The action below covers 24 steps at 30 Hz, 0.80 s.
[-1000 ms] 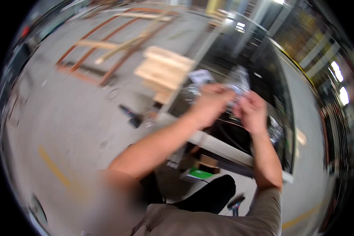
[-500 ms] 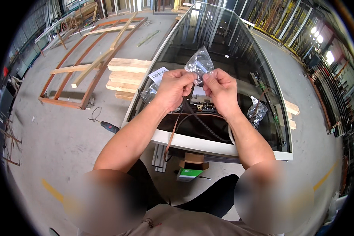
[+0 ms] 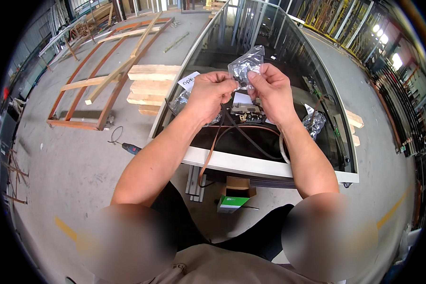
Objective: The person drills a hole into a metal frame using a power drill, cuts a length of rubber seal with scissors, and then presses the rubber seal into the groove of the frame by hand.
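Note:
Between my two hands is a small clear plastic bag (image 3: 247, 59) with dark small parts inside, held up over a framed glass panel (image 3: 222, 161). My left hand (image 3: 212, 94) pinches its lower left corner between thumb and fingers. On the other side, my right hand (image 3: 272, 90) grips the bag with the thumb pressed over its front. Below the hands, metal hardware (image 3: 246, 113) lies on the dark glass beside a black ribbed cable (image 3: 251, 146) and a brown strap (image 3: 212, 154). Exactly what parts the bag contains is too small to tell.
Another clear bag (image 3: 314, 124) lies right of my right forearm; a white card (image 3: 188, 80) lies at left. Stacked timber (image 3: 151, 85) juts out beneath the panel. A power tool (image 3: 131, 148) and an open green-and-white box (image 3: 235, 199) are on the floor. A rust-coloured frame (image 3: 87, 124) lies far left.
The bag's top has swung to the right, and my right hand has shifted up and further over the bag. My left hand has risen slightly, still pinching it.

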### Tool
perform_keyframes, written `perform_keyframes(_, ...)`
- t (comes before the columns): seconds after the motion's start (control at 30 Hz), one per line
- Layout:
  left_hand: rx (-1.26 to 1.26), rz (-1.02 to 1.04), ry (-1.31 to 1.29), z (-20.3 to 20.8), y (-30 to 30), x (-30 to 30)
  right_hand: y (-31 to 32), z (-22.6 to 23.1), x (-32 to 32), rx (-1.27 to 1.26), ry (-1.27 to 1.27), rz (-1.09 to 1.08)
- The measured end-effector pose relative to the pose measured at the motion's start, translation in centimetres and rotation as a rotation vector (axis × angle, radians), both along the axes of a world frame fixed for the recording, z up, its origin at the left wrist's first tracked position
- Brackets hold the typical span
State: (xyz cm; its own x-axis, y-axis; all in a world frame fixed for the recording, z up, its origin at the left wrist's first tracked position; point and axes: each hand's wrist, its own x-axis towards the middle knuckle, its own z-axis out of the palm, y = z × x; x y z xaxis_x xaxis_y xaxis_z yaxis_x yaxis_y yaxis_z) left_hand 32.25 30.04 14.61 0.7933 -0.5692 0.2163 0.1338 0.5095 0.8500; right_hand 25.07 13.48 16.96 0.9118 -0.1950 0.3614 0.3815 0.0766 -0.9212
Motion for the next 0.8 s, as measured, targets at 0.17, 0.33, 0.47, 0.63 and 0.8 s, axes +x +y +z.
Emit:
perform_keyframes(0.17, -0.077, 0.013, 0.092, 0.0, 0.2, 0.2, 0.9, -0.1, -0.5, 0.12, -0.019, 0.138)
perform_keyframes(0.33, -0.012, 0.021, 0.073, 0.3, 0.1, -0.6, 0.0, -1.5, 0.3, 0.068, -0.035, 0.066)
perform_keyframes(0.47, -0.011, 0.023, 0.04, -0.2, 0.5, 0.2, 0.9, 0.7, -0.4, 0.094, -0.013, -0.076)
perform_keyframes(0.63, 0.003, -0.003, 0.057, 0.1, 0.3, -0.3, -0.9, 1.0, -0.5, -0.006, -0.032, -0.054)
perform_keyframes(0.8, -0.063, 0.005, 0.118, 0.1, 0.4, -0.4, -0.4, 1.0, -0.7, 0.017, -0.013, 0.015)
